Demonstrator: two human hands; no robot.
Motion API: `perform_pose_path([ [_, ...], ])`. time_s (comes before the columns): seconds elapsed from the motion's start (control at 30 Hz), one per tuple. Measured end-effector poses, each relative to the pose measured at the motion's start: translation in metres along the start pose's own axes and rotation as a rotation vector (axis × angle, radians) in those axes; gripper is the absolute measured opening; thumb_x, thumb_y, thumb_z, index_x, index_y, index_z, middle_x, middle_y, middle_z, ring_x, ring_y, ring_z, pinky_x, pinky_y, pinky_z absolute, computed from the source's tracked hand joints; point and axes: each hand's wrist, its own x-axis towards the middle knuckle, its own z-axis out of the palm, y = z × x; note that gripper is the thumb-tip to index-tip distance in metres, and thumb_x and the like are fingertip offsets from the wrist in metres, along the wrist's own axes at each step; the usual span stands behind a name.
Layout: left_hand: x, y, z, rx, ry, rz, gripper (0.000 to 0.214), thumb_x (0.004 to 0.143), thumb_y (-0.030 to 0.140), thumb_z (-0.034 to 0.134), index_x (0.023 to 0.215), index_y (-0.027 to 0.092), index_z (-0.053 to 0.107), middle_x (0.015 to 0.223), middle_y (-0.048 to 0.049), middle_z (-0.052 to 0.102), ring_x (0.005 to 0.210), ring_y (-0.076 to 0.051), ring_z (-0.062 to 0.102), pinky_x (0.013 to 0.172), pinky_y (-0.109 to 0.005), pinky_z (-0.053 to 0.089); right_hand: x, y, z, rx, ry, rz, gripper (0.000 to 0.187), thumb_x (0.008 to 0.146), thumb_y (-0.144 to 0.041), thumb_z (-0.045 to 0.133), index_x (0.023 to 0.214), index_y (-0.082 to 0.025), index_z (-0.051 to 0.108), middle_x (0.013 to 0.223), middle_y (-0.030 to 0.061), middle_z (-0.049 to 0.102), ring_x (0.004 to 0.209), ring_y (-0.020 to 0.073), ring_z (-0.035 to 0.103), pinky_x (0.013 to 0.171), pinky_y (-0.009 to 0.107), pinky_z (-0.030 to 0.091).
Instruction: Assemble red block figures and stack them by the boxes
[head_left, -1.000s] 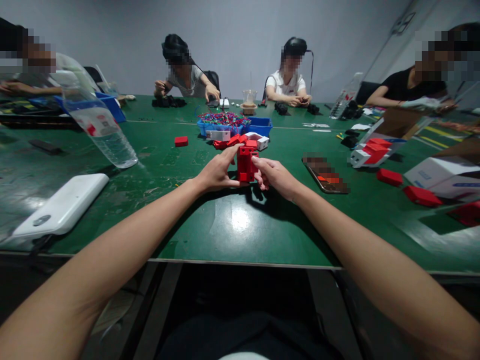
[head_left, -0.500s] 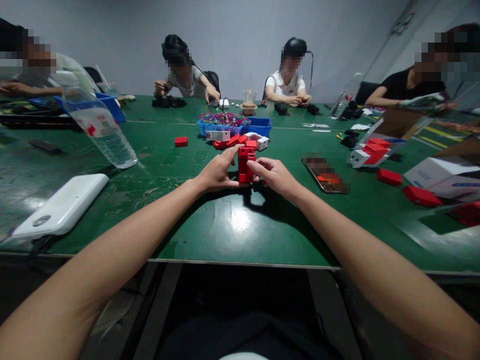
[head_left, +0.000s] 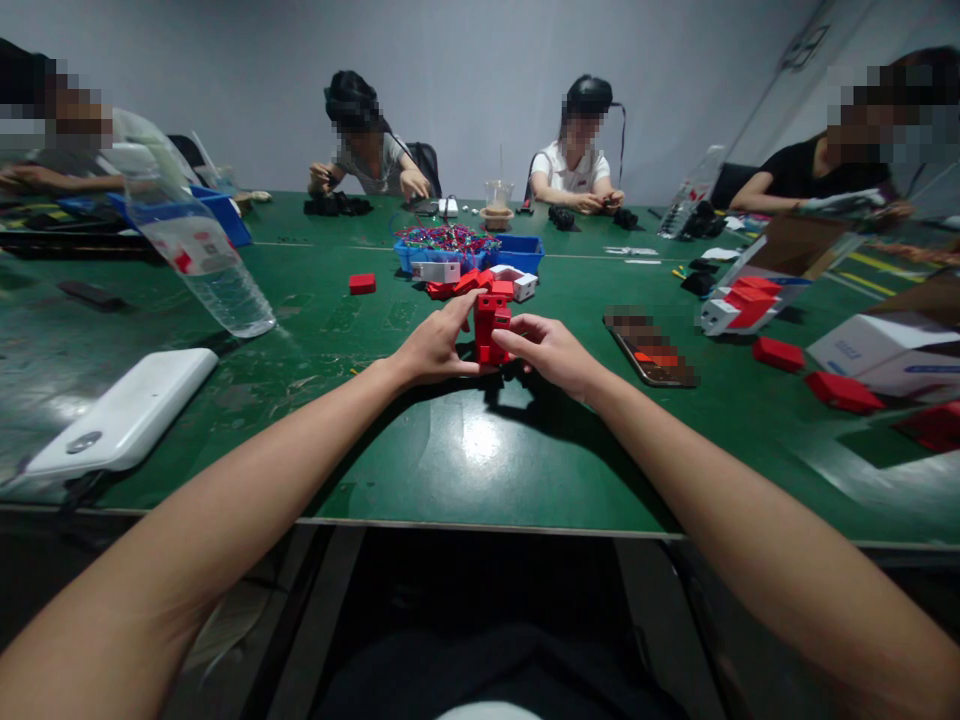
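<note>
The left hand [head_left: 431,348] is closed on the left side of the block [head_left: 489,325], with the forefinger stretched up along its top edge and the thumb tucked under. The right hand [head_left: 551,352] pinches the block's right side between thumb and fingertips. The block is red and stands upright between the two hands, just over the table [head_left: 465,450] at its middle. I cannot tell whether its foot touches the green top.

A second ago the block showed a broader face and the right hand sat a little further off and lower. Since then the right fingers have come in and up, and the block looks narrower, so it has turned slightly in the grip. I judge that it is being worked round in place. Neither hand has let go.

Just beyond the block lies a heap [head_left: 480,280] of red and white parts, and behind that a blue bin [head_left: 525,250] of coloured bits. One red piece [head_left: 362,283] lies apart to the left. A phone [head_left: 651,350] lies near the right hand, with more red parts [head_left: 778,353] past it. To the left are a bottle [head_left: 199,255] and a white case [head_left: 124,415]. None of these has moved. Other people sit at the far side and at both ends, busy with their own things
</note>
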Motion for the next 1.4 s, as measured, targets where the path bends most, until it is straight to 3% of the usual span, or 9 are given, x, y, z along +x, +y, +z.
perform_pose_path([
  [0.37, 0.001, 0.004, 0.0, -0.018, -0.001, 0.035, 0.105, 0.068, 0.054, 0.077, 0.15, 0.015, 0.024, 0.145, -0.0242, 0.043, 0.117, -0.034, 0.058, 0.087, -0.043, 0.055, 0.001, 0.0, -0.001, 0.107, -0.011, 0.046, 0.052, 0.079, -0.066, 0.059, 0.086, -0.015, 0.064, 0.078, 0.0032, 0.063, 0.065, 0.0117, 0.054, 0.049, 0.021, 0.036],
  [0.63, -0.001, -0.002, -0.003, -0.014, 0.003, 0.0, 0.105, 0.068, 0.053, 0.077, 0.15, 0.015, 0.025, 0.149, -0.023, 0.04, 0.134, -0.038, 0.046, 0.107, -0.049, 0.045, 0.002, 0.0, 0.002, 0.24, -0.043, 0.021, 0.048, 0.076, -0.062, 0.066, 0.09, -0.016, 0.061, 0.071, -0.0013, 0.057, 0.059, 0.0086, 0.05, 0.048, 0.02, 0.036],
  [0.87, -0.001, 0.0, -0.003, -0.028, -0.008, -0.009, 0.104, 0.068, 0.051, 0.078, 0.15, 0.014, 0.025, 0.149, -0.0241, 0.04, 0.131, -0.037, 0.049, 0.103, -0.048, 0.048, 0.005, 0.007, 0.001, 0.293, -0.024, 0.067, 0.055, 0.072, -0.063, 0.07, 0.098, -0.016, 0.06, 0.078, 0.0005, 0.062, 0.055, 0.0075, 0.054, 0.045, 0.02, 0.037],
  [1.17, 0.0, 0.0, -0.001, -0.02, -0.003, 0.024, 0.106, 0.068, 0.052, 0.078, 0.15, 0.015, 0.023, 0.149, -0.0232, 0.039, 0.135, -0.037, 0.045, 0.104, -0.049, 0.047, 0.004, 0.007, 0.004, 0.313, 0.045, -0.016, 0.043, 0.075, -0.057, 0.069, 0.083, -0.015, 0.061, 0.068, -0.0009, 0.056, 0.059, 0.0087, 0.05, 0.045, 0.019, 0.034],
  [1.4, -0.001, -0.002, 0.001, -0.023, -0.002, 0.026, 0.108, 0.067, 0.048, 0.079, 0.152, 0.016, 0.02, 0.15, -0.0225, 0.039, 0.138, -0.036, 0.042, 0.106, -0.048, 0.046, 0.002, 0.007, 0.002, 0.319, -0.006, -0.082, 0.042, 0.077, -0.056, 0.069, 0.089, -0.017, 0.065, 0.072, -0.0008, 0.055, 0.061, 0.0083, 0.048, 0.048, 0.019, 0.034],
])
